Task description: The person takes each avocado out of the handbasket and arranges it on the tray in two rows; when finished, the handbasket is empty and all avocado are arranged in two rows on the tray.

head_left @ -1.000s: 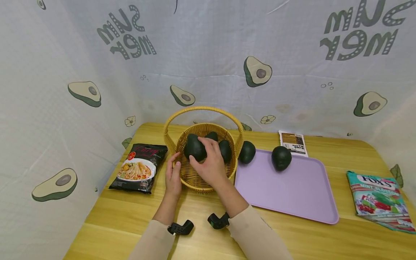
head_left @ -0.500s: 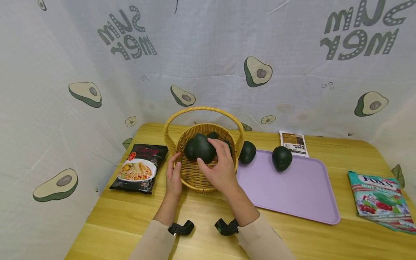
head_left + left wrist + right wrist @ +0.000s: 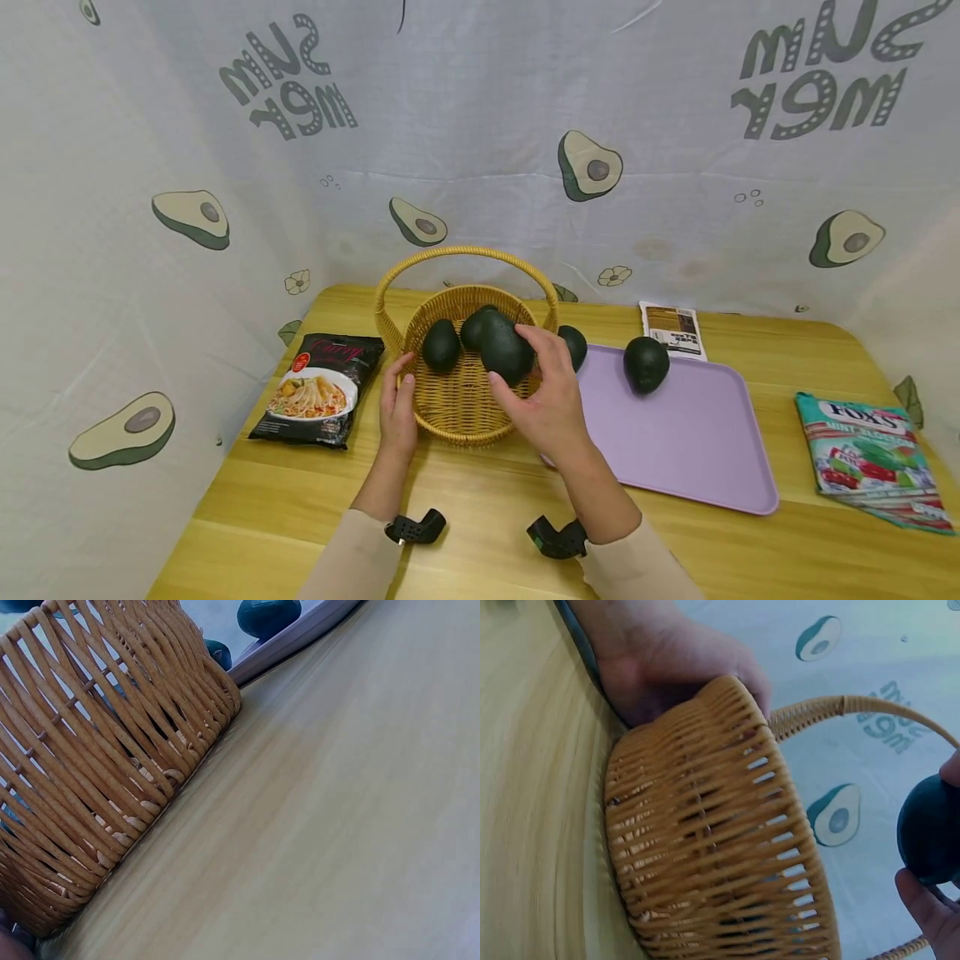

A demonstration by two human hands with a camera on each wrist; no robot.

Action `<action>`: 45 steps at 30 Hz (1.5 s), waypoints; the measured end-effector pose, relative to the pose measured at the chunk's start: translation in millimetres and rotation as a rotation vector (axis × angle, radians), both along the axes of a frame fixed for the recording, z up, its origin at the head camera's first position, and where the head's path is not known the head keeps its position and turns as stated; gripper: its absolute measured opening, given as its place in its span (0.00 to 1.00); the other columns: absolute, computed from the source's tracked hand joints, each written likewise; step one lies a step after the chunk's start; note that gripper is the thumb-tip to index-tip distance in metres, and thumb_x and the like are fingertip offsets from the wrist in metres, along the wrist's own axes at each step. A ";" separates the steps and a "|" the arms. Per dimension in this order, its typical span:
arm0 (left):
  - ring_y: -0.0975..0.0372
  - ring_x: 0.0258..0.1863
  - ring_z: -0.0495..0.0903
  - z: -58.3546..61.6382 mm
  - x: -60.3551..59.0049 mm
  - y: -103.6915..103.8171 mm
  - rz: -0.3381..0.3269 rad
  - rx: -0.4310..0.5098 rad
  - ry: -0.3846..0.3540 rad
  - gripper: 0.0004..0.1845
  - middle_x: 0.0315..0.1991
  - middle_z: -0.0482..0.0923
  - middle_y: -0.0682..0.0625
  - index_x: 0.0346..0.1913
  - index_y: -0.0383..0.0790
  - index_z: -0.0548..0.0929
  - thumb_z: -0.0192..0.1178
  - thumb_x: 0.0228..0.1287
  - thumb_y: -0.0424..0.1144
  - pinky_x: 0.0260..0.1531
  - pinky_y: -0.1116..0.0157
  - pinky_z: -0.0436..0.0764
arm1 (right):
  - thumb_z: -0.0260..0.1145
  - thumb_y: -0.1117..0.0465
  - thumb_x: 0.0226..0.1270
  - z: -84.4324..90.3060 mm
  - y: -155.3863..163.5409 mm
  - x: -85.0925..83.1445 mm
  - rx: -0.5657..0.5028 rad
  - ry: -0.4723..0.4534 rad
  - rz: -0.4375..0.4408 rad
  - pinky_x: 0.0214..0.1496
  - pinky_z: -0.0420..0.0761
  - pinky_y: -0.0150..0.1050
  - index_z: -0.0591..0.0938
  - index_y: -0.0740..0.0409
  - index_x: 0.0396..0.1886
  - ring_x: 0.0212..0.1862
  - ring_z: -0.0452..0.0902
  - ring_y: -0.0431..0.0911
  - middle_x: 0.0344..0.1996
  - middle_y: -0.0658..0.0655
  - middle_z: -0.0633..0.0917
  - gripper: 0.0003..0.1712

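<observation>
Head view shows the right hand [image 3: 551, 400] curled round a dark avocado [image 3: 504, 348], held above the right rim of the wicker basket [image 3: 457, 412] on the desk [image 3: 465, 492]. The left hand [image 3: 397, 408] rests against the basket's left wall, fingers fairly straight, steadying it. The step in hand looks like lifting fruit out toward the purple tray [image 3: 675, 433]; carrying it over the rim calls for clearing the handle. Two more avocados sit in the basket, two by the tray. Right wrist view shows the left hand behind the weave, which the left wrist view, all basket and desk, does not.
</observation>
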State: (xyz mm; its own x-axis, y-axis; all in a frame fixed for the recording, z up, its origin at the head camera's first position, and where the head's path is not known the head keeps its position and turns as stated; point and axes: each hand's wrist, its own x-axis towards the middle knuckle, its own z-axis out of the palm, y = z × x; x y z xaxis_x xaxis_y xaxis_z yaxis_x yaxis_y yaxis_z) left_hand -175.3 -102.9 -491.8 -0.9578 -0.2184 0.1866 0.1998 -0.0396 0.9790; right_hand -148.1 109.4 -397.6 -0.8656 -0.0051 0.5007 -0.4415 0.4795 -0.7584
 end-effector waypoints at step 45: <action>0.49 0.78 0.56 -1.4 0.1 -0.6 -0.015 0.003 -0.003 0.22 0.73 0.65 0.37 0.71 0.32 0.68 0.40 0.80 0.32 0.75 0.46 0.52 | 0.73 0.57 0.65 18.1 169.6 9.1 -0.203 -0.207 -0.667 0.63 0.78 0.28 0.70 0.35 0.73 0.61 0.70 0.39 0.70 0.47 0.71 0.38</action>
